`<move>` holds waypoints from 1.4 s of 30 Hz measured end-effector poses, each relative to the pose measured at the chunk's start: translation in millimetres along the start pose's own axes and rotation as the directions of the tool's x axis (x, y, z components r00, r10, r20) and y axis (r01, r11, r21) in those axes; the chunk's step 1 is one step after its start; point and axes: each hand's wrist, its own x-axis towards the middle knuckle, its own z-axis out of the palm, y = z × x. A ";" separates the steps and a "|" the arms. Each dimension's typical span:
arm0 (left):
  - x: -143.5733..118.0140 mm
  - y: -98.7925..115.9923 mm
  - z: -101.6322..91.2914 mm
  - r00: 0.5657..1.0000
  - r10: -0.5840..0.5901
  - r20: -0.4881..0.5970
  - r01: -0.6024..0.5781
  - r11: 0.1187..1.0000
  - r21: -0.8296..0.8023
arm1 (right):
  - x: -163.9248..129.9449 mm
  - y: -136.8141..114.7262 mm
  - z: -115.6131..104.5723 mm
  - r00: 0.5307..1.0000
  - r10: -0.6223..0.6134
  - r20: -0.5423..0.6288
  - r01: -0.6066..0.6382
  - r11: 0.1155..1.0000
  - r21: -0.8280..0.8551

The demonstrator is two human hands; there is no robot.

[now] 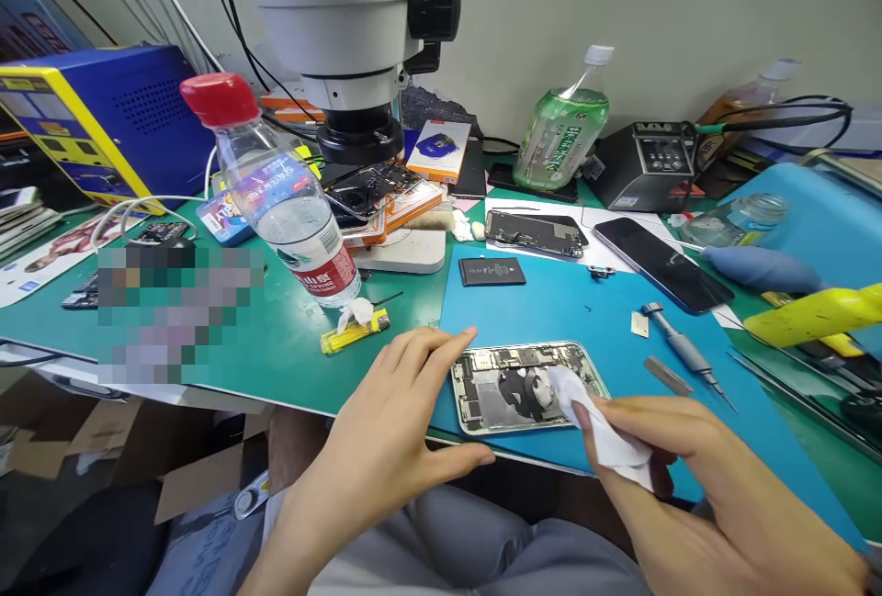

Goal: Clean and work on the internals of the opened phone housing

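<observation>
phone [514, 385]: opened, flat on blue mat [551, 302], near edge.
L hand [386, 449]: open, fingers braced vs phone's left end, holds nothing.
R hand [689, 477]: pinched on white wipe [593, 417], pressed onto phone's right part.

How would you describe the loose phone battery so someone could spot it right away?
Find the blue mat on the right half of the green bench. At the mat's far left corner, beyond the opened phone that the hands work on, lies the battery. It is a flat black rectangle with white print, lying alone, unlike the glossy phone further right.
</observation>
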 end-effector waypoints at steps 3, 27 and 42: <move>-0.2 -0.2 -0.3 1.000 -0.004 0.001 0.004 1.000 -0.002 | 10.5 0.2 15.3 0.964 -0.224 0.145 0.217 0.974 0.065; 1.1 -4.8 -2.6 0.999 0.024 -0.033 -0.026 0.998 -0.057 | 38.2 -17.0 18.4 0.698 -0.612 0.372 0.586 0.786 0.195; 1.3 -5.1 -2.5 1.000 0.003 -0.025 -0.005 0.997 -0.083 | 23.4 -8.7 26.8 0.775 -0.554 0.303 0.507 0.832 0.225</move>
